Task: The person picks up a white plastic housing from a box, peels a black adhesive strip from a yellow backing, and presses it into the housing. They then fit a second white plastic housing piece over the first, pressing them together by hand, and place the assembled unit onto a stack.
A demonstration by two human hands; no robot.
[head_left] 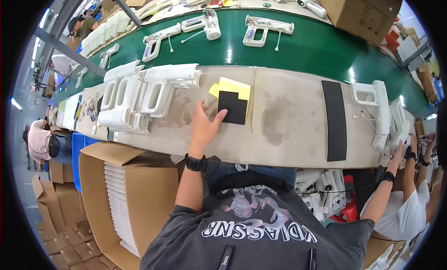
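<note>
My left hand is over the bench with thumb and fingers apart, holding nothing. Its thumb reaches the edge of a black foam piece, notched at one corner, which lies on yellow sheets. At the far right, my right hand is at the lower end of a white gun-shaped plastic housing; its fingers are small and partly hidden, so their grip is unclear. Another white housing stands just left of that one. Several white housings stand grouped left of my left hand.
A long black strip lies on the grey bench. Beyond runs a green conveyor carrying clear-sided gun-shaped assemblies. An open carton with stacked white pieces stands below left. A co-worker's hand is close to my right hand.
</note>
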